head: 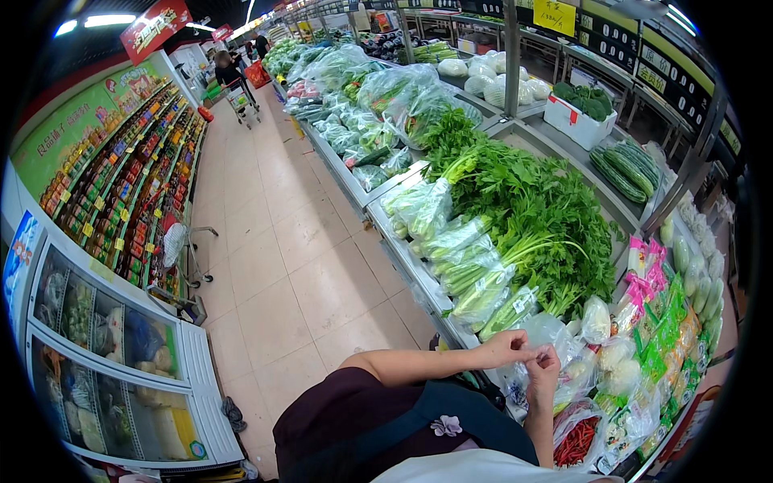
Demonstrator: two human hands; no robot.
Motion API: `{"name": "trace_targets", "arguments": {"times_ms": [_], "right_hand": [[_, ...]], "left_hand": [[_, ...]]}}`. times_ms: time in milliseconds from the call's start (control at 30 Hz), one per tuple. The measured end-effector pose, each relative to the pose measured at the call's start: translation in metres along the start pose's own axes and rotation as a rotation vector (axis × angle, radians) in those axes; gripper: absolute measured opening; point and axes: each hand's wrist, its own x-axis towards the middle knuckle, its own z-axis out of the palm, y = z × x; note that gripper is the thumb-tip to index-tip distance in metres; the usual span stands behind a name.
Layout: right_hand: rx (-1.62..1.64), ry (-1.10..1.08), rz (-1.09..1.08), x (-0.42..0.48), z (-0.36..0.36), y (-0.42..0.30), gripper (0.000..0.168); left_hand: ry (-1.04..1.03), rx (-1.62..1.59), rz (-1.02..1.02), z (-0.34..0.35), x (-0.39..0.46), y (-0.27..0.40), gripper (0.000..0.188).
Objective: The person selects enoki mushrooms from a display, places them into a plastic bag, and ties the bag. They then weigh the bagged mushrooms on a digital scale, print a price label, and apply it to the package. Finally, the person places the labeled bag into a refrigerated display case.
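Observation:
My left hand (502,350) and my right hand (543,366) meet over the near edge of the vegetable stand. Their fingertips pinch together at thin film that appears to belong to a clear plastic bag (546,331); the exact grip is small and partly hidden by the fingers. Just beyond lie bunches of leafy celery (531,205), their stalks (483,296) wrapped in clear plastic. White cauliflower heads (619,374) in film sit to the right of my hands. Below them is an open bag of red chili peppers (578,441), close to my right forearm.
Green and orange packets (658,356) cover the stand's right end. Metal posts (511,66) rise from the display. Left of the tiled aisle (290,271) stand a glass-door freezer (115,386), stocked shelves (127,199) and a parked cart (187,247). A person (228,72) pushes a cart farther off.

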Motion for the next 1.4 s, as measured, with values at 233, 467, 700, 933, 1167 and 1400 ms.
{"name": "trace_targets", "arguments": {"times_ms": [233, 467, 700, 933, 1167, 1400], "right_hand": [[0.944, 0.082, 0.082, 0.017, -0.099, -0.005, 0.004], [0.046, -0.276, 0.106, -0.032, -0.017, -0.013, 0.013], [-0.787, 0.529, 0.04, -0.018, -0.114, 0.048, 0.035], [-1.374, 0.335, 0.449, 0.033, -0.143, 0.098, 0.086], [-1.164, 0.372, 0.257, 0.017, -0.154, 0.114, 0.085], [-0.739, 0.558, -0.288, -0.013, -0.136, 0.009, 0.063]], "left_hand": [[0.3, -0.216, 0.093, -0.074, 0.024, -0.087, 0.017], [-0.035, 0.567, 0.25, -0.02, -0.012, 0.003, 0.063], [0.159, 1.302, 0.257, -0.067, 0.018, -0.053, 0.059], [-0.171, 1.089, 0.086, -0.023, 0.055, -0.042, 0.06], [-0.565, 1.061, 0.203, 0.023, 0.067, -0.056, 0.047], [-0.605, 1.097, 0.097, 0.003, 0.074, -0.119, 0.037]]}}
